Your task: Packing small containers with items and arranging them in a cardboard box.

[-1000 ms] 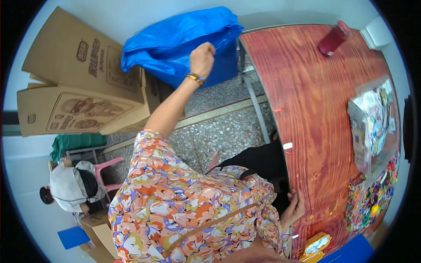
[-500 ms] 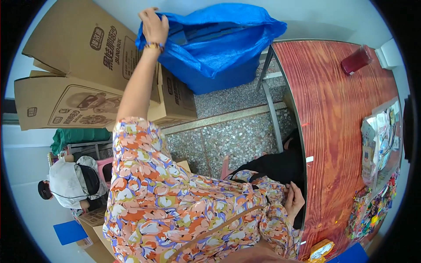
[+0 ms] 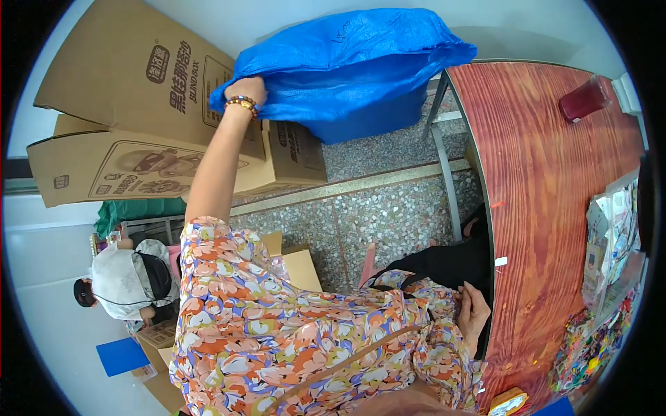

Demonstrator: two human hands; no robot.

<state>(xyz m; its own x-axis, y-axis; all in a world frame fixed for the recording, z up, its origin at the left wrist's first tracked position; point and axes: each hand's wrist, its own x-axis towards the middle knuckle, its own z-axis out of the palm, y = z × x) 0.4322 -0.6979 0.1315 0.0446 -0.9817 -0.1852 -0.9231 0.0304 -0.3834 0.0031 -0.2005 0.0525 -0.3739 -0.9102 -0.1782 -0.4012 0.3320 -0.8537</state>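
At the top, my left hand [image 3: 247,90] is closed on the near left edge of a big blue woven plastic bag [image 3: 371,114]. Its fingers are partly covered by the bag's fabric. The bag stands on the floor with its upper side sagging over the mouth, so its contents do not show. My right hand [image 3: 473,312] rests low by my lap, close to the edge of the wood-grain table [image 3: 534,208]. Those fingers are loosely bent, and nothing shows in them.
Large cardboard boxes [image 3: 104,69] stand left of the bag, flaps raised. On the table are a dark red cup [image 3: 584,99], a clear bin of packets [image 3: 607,236], a pile of small colourful pieces [image 3: 590,347] and a yellow item [image 3: 508,402]. Another person [image 3: 125,277] is at far left.
My left hand has moved down, its fingers now wrapped round the bag's edge. The bag's mouth, wide before, has mostly folded over. My right hand stays by the table edge.
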